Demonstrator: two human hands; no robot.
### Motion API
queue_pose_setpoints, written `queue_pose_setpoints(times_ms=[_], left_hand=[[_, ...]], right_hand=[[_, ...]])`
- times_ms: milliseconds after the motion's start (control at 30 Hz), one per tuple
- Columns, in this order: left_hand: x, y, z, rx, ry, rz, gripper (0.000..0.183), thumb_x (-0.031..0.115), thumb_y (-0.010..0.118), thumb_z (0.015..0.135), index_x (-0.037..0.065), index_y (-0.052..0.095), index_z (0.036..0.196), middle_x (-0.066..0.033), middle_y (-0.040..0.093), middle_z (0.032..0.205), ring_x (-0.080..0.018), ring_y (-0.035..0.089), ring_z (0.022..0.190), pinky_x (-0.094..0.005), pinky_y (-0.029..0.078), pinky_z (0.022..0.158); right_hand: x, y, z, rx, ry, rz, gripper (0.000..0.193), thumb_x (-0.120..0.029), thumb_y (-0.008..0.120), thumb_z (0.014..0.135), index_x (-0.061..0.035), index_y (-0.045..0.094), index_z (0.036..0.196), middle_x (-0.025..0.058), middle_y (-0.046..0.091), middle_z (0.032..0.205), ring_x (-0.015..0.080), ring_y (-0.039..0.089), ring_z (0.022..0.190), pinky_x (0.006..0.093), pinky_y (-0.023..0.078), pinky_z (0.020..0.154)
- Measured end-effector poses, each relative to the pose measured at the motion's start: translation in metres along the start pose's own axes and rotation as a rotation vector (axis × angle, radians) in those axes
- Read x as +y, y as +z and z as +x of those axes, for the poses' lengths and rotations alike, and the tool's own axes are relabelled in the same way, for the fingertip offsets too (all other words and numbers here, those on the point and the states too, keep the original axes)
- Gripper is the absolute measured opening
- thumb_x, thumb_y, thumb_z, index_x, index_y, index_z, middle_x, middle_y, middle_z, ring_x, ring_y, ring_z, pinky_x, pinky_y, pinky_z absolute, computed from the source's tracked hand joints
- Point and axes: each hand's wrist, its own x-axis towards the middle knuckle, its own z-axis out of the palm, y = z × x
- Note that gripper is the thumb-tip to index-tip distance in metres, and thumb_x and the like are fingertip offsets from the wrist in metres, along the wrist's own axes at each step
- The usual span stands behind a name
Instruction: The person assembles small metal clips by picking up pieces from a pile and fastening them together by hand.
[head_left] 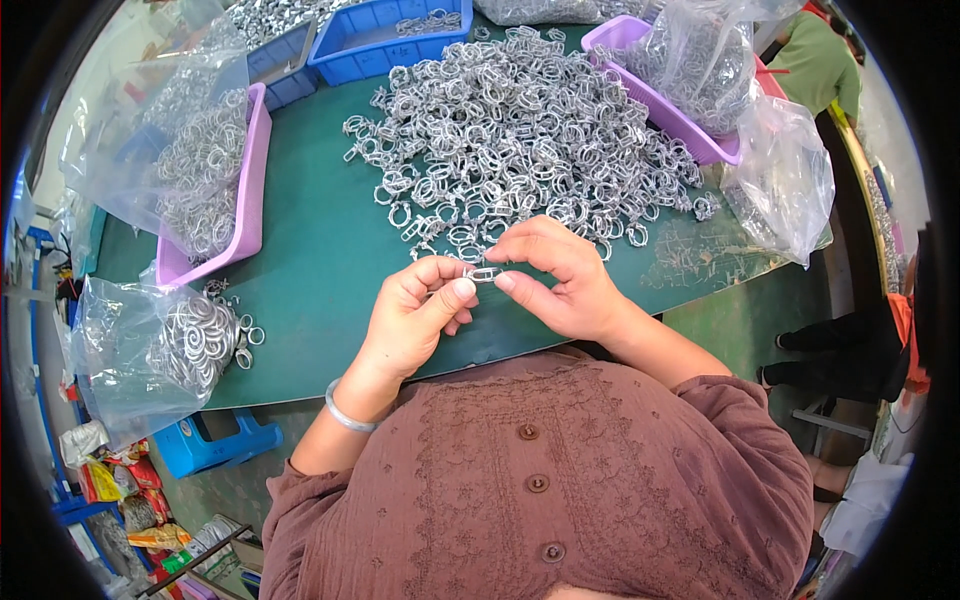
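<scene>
Just in front of the heap, my left hand point(415, 303) pinches a small oval silver metal ring point(484, 274) between thumb and index finger. My right hand point(560, 277) closes in on the same ring from the other side, its thumb at the ring's right end and its fingertips just above. Any tiny part between those right fingertips is too small to make out. Beyond both hands spreads a large heap of silver metal rings point(530, 140), many with small fittings on them, on the green table point(310, 210).
Purple trays stand left point(254, 170) and right point(670, 105), each with a bag of rings. Ring-shaped parts fill a clear bag point(200, 340) at the near left. Blue bins point(385, 45) line the back. A blue stool point(215, 445) is below; another person point(820, 60) is at the far right.
</scene>
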Motion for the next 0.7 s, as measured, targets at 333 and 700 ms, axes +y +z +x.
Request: queue_pose_setpoints(times_ms=[333,700], left_hand=[[-0.003,0.002,-0.002,0.036,0.239,0.133,0.022,0.003,0.061,0.079,0.001,0.055,0.099,-0.0016,0.053,0.087,-0.0054,0.050,0.074,-0.0183,0.043,0.063],[-0.012,0.002,-0.001,0.035,0.392,0.235,0.028,-0.002,0.061,0.077,0.000,0.052,0.104,-0.0030,0.056,0.089,-0.0059,0.052,0.071,-0.0174,0.044,0.061]], right_hand=[[0.002,0.000,-0.002,-0.061,0.131,0.101,0.016,-0.005,0.063,0.073,-0.0026,0.059,0.089,0.0078,0.059,0.082,0.0192,0.058,0.074,0.0288,0.046,0.066],[0.001,-0.002,-0.007,-0.076,0.166,0.222,0.019,-0.001,0.060,0.075,-0.0001,0.058,0.093,0.0086,0.059,0.084,0.0154,0.058,0.073,0.0261,0.047,0.065]])
